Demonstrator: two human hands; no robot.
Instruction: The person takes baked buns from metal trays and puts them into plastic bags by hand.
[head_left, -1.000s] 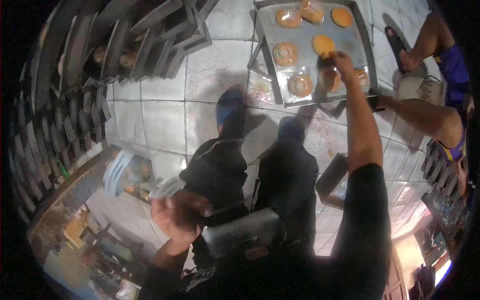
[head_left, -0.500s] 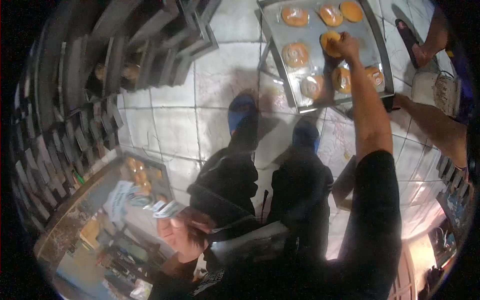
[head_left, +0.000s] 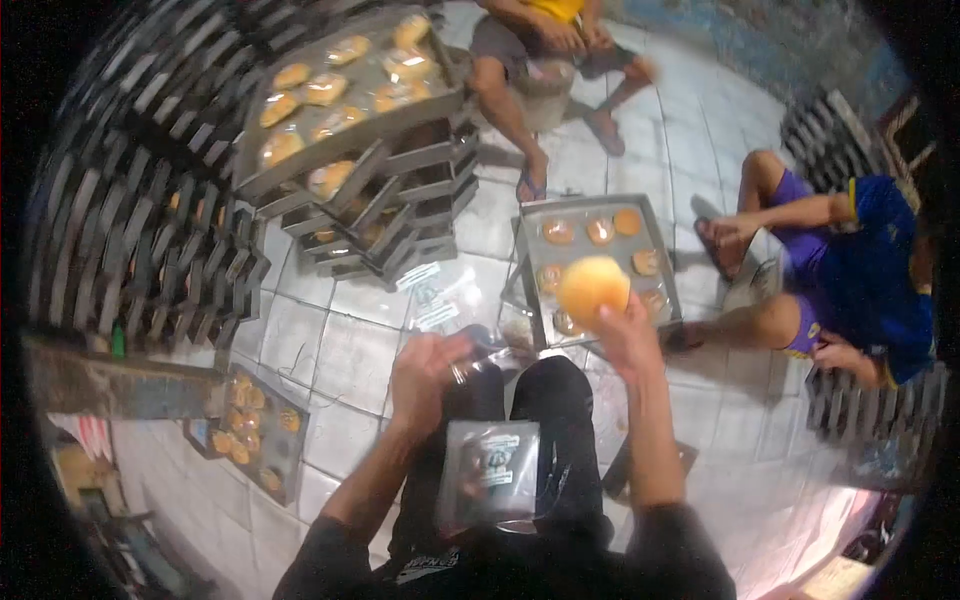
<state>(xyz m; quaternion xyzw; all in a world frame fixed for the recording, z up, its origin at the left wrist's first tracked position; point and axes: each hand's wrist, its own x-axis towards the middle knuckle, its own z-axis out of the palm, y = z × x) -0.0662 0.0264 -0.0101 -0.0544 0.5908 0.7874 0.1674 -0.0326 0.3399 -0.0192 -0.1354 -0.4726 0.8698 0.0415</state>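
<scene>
Head camera view: tiled floor point(head_left: 345, 352) spreads beneath a baking tray point(head_left: 529, 270) of buns, most of them wrapped, before the person's knees. Printed bags in a stack point(head_left: 490, 475) lie across the lap, where a shift of the legs could spill them. The hands are apart: the left hand point(head_left: 425, 375) pinches a clear bag point(head_left: 440, 298), its mouth too blurred to judge; clinging film could snag or tear. The right hand point(head_left: 630, 345) grips a bare bun point(head_left: 592, 287), raised in line with the tray's near half; squeezing could dent it, a loose hold drop it.

Bun point(head_left: 592, 284) lifted, right hand point(head_left: 630, 342) drawn back
</scene>
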